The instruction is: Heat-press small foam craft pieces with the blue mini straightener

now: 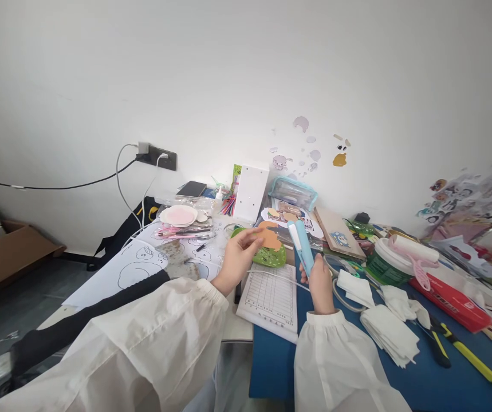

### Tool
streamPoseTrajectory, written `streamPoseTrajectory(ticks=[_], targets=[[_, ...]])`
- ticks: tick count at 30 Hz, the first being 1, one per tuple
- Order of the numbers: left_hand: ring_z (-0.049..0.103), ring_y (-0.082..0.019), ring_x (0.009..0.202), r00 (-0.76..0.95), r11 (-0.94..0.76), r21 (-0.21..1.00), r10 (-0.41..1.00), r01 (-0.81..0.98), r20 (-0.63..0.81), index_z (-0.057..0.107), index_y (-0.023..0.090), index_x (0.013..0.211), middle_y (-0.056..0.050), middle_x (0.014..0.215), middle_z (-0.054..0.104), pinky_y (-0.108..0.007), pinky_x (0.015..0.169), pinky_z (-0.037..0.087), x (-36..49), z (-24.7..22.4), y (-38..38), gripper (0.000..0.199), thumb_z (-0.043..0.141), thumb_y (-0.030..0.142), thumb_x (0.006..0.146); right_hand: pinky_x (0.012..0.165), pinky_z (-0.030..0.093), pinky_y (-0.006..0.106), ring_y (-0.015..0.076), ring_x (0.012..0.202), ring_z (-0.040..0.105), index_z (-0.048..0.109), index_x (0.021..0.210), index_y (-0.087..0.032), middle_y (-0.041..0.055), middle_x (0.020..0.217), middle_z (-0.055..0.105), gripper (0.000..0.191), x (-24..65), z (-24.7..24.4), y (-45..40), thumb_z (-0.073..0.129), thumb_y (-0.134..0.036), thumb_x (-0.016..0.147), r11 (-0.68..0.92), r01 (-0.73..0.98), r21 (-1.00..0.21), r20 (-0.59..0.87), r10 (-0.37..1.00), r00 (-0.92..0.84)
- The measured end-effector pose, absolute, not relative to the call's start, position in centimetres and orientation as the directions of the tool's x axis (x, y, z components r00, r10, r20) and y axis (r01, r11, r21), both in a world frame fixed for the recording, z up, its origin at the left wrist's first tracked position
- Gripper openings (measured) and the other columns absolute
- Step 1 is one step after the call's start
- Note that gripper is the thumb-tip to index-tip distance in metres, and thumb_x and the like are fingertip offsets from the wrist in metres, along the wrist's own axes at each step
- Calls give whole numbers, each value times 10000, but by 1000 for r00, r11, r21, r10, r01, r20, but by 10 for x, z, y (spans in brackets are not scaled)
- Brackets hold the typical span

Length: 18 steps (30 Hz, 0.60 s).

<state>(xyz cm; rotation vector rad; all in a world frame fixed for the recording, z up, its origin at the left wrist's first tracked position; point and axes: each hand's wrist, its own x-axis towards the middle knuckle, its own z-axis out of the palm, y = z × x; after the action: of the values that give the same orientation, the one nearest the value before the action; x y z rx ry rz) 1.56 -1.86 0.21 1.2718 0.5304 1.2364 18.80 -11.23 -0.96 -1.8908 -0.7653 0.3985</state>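
My left hand (237, 257) pinches the edge of a flat orange cut-out piece (270, 236), held above a green tray (268, 258). Close by on the right, my right hand (319, 280) is wrapped round a light blue, wand-like tool (300, 245) whose upper end points up and to the left, near the orange piece. The two do not clearly touch. Below the hands lies a printed grid sheet (270, 297), partly over the blue mat (271, 366).
Folded white cloths (389, 332), yellow-black pliers (469, 355), a red box (454, 300) and a green-white tub (387, 263) lie at right. Drawing sheets (136, 269) and a pink-topped dish (179, 216) are at left. A white stand (251, 194) is near the wall.
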Motion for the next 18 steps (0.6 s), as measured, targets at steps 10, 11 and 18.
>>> streamPoseTrajectory(ticks=[10, 11, 18], targets=[[670, -165, 764, 380, 93, 842, 915, -531, 138, 623, 127, 753, -36, 754, 704, -314, 811, 520, 21, -1, -22, 371, 807, 379, 552, 522, 438, 317, 186, 431, 522, 568, 534, -210, 54, 461, 547, 577, 173, 0, -113, 192, -453, 899, -260, 387, -885, 95, 712, 696], [670, -167, 777, 392, 115, 838, 911, -534, 125, 636, 125, 740, -37, 761, 706, -315, 826, 519, 21, -1, -23, 370, 814, 380, 539, 536, 438, 320, 190, 440, 526, 572, 542, -211, 58, 468, 552, 578, 173, 0, -113, 189, -456, 898, -256, 403, -879, 104, 722, 684], [675, -168, 764, 475, 220, 829, 878, -514, 61, 677, 128, 735, -51, 746, 716, -315, 815, 531, 24, -4, -28, 367, 832, 385, 525, 536, 431, 307, 197, 451, 538, 565, 549, -214, 66, 478, 569, 588, 169, -1, -112, 159, -447, 905, -253, 475, -843, 124, 768, 629]])
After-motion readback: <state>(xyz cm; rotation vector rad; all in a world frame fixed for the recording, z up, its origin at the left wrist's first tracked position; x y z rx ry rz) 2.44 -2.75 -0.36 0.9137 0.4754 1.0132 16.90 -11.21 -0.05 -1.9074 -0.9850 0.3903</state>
